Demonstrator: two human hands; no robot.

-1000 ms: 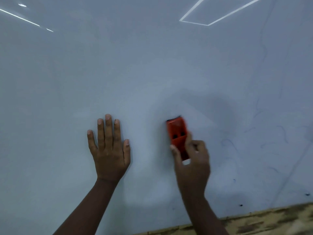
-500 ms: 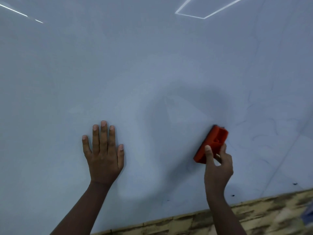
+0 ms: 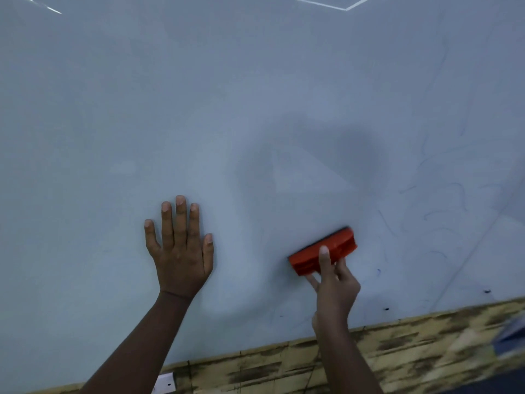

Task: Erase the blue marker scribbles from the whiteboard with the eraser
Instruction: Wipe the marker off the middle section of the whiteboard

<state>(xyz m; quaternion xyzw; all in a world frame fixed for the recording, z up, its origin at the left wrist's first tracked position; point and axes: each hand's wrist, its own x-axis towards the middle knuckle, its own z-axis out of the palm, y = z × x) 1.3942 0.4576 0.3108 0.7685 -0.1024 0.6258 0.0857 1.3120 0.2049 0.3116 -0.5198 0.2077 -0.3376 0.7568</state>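
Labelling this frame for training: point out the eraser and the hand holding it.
orange eraser [image 3: 338, 245], head view, on its plastic back.
right hand [image 3: 336, 288], head view, on the back of the hand.

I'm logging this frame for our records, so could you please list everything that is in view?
whiteboard: one, pale grey-blue, fills most of the view.
blue marker scribbles: several faint lines, blue, on the board's right part.
dark specks: a few, near the board's lower right edge.
eraser: one, orange-red, tilted, against the board right of centre.
wall: one strip, tan with dark blotches, below the board.
white plate: one, on the wall at the bottom edge.
blue object: one, blurred, at the lower right; cannot tell what it is.
left hand: flat on the board, fingers straight.
right hand: grips the eraser.
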